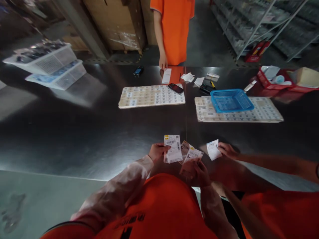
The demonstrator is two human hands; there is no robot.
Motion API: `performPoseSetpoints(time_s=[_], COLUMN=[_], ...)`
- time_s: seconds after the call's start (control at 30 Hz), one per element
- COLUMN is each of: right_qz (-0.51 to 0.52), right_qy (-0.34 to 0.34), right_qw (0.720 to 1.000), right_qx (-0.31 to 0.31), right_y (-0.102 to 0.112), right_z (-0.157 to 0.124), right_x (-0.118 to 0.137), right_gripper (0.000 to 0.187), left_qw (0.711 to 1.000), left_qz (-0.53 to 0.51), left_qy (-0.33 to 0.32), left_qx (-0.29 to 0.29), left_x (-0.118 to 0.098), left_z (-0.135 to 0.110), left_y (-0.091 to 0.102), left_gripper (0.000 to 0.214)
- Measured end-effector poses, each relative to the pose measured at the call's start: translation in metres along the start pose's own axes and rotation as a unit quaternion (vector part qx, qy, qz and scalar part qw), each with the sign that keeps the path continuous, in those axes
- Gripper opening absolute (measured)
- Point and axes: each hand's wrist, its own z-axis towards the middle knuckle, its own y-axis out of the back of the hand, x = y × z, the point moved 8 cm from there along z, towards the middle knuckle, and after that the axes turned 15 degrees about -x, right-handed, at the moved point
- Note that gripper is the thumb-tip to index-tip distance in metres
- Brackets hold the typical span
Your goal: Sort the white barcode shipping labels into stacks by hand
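Observation:
My left hand [157,151] is closed on white printed shipping labels [173,151] with barcodes and a yellow mark at the top corner, its thumb lying over the front one. Close beside it on the right, my right hand [201,172] grips a second bunch of shipping labels [193,156], tilted and fanned, partly in shadow. Some labels in this bunch overlap, so their edges are partly hidden. Both bunches are held above the dark table near my body.
At my right, a co-worker's hand [228,150] holds a white slip [213,149]. Another person [173,33] stands across the dark table [99,132]. Label-covered boards [152,96], a blue basket [231,100], a handheld device [175,88], white baskets [59,76] and red bins [271,79] rest on it.

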Motion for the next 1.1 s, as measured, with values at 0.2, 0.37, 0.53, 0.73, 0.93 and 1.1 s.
performPoseSetpoints(time_s=[0.2, 0.37, 0.53, 0.73, 0.93, 1.1], right_qz=[0.017, 0.020, 0.000, 0.027, 0.066, 0.033], right_qy=[-0.015, -0.005, 0.009, -0.009, -0.004, 0.008], right_qw=[1.000, 1.000, 1.000, 0.997, 0.993, 0.993], right_qx=[0.006, 0.011, 0.010, 0.075, 0.098, 0.117], right_y=[-0.021, -0.033, -0.033, -0.056, -0.069, -0.071], right_z=[-0.016, -0.019, -0.016, -0.021, -0.026, -0.031], right_x=[-0.001, -0.008, -0.015, -0.033, -0.032, -0.025], right_gripper=[0.054, 0.060, 0.055, 0.059, 0.074, 0.079], left_qw=[0.999, 0.995, 0.991, 0.976, 0.954, 0.950], left_qz=[0.049, 0.081, 0.092, 0.149, 0.200, 0.185], left_qy=[0.006, 0.017, 0.045, 0.040, -0.111, -0.067], left_qx=[0.014, 0.062, 0.083, 0.156, 0.194, 0.242], left_x=[0.010, 0.016, 0.024, 0.035, 0.021, 0.020], left_z=[-0.009, -0.017, -0.020, -0.024, -0.036, -0.048], left_y=[-0.008, -0.017, -0.018, -0.023, -0.029, -0.032], left_gripper=[0.031, 0.035, 0.049, 0.053, 0.053, 0.060])
